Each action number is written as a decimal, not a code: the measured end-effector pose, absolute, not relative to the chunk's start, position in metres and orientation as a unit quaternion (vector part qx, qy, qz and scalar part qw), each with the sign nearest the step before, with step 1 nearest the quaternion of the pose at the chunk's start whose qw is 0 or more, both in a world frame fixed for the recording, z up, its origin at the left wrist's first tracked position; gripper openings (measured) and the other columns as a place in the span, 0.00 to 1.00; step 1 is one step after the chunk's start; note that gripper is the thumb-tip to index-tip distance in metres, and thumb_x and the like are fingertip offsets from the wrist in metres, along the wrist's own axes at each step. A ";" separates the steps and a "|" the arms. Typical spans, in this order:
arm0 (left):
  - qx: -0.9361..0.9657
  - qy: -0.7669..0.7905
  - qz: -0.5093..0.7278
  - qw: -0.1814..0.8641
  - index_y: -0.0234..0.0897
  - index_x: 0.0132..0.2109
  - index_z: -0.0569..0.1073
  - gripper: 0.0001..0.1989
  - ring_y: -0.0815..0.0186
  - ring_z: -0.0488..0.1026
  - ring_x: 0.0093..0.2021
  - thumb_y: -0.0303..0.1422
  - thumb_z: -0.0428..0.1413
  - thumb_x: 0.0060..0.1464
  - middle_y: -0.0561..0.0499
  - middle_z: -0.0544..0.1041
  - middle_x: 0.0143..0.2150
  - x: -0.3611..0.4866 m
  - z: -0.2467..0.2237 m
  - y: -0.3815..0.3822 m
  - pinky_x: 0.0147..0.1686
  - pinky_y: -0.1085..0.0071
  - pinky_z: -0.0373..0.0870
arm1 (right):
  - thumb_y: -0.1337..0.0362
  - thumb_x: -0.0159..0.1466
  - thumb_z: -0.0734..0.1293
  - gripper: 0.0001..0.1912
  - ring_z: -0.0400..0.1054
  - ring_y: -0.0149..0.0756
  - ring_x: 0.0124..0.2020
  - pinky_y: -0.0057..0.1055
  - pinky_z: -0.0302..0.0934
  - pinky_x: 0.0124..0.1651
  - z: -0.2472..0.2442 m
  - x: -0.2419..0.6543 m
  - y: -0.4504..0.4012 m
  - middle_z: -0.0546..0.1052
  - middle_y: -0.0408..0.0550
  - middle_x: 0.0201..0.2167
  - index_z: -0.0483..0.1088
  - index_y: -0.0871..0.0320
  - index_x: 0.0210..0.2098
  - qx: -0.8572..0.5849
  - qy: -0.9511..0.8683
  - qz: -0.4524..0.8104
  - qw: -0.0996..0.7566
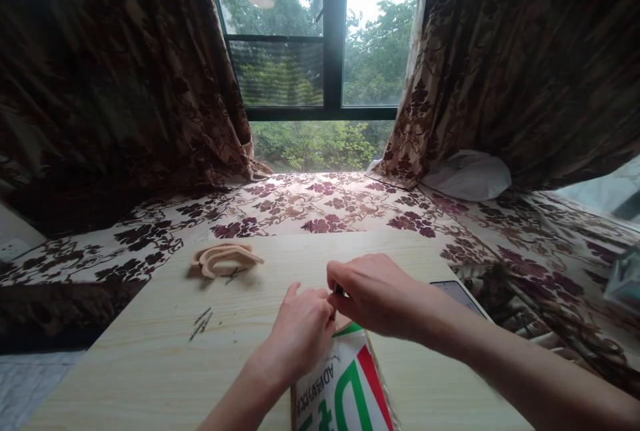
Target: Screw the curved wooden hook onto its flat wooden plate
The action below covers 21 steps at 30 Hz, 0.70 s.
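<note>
My right hand [373,292] is closed around a small dark object [339,289], whose end shows between the thumb and fingers; its kind cannot be made out. Pressed close against it is my left hand [304,326], its fingers curled and one digit sticking up, so what they pinch is hidden. Below the fingertips, a bit of a flat tan piece [343,322] shows. It lies at the far end of a flat cardboard piece [345,384] printed in white, green and red, which rests on the table under both hands.
Curved tan strips [225,259] lie at the back left of the pale wooden table [165,364]. Several thin dark metal pins [201,323] lie nearer. A phone [457,296] rests by the right edge, partly behind my forearm. Beyond is a flowered cloth [325,204] under the window.
</note>
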<state>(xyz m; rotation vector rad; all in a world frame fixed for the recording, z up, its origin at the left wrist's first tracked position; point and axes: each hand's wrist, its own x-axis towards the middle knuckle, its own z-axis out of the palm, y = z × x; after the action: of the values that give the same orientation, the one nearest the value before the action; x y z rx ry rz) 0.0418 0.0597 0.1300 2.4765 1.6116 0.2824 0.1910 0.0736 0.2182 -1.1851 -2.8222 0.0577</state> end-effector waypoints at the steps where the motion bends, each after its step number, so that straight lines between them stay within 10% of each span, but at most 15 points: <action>1: 0.831 0.541 0.095 0.087 0.39 0.27 0.71 0.13 0.63 0.71 0.37 0.31 0.46 0.56 0.53 0.76 0.33 0.042 0.130 0.060 0.55 0.47 0.51 | 0.62 0.61 0.61 0.07 0.67 0.33 0.24 0.29 0.41 0.23 0.216 0.190 0.074 0.77 0.49 0.26 0.66 0.59 0.30 -0.399 -0.916 0.007 0.042; 21: 0.838 0.531 0.069 0.104 0.42 0.31 0.73 0.09 0.63 0.70 0.40 0.29 0.49 0.52 0.53 0.76 0.34 0.034 0.145 0.057 0.58 0.51 0.49 | 0.62 0.61 0.62 0.05 0.66 0.32 0.26 0.27 0.45 0.26 0.201 0.197 0.079 0.76 0.45 0.26 0.66 0.57 0.33 -0.398 -0.909 0.064 0.107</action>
<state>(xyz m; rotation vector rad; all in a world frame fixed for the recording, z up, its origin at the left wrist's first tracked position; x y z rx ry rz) 0.0335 0.0572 0.1455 2.4727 1.5645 0.2025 0.1968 0.0789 0.2015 -1.1703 -2.6759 0.1886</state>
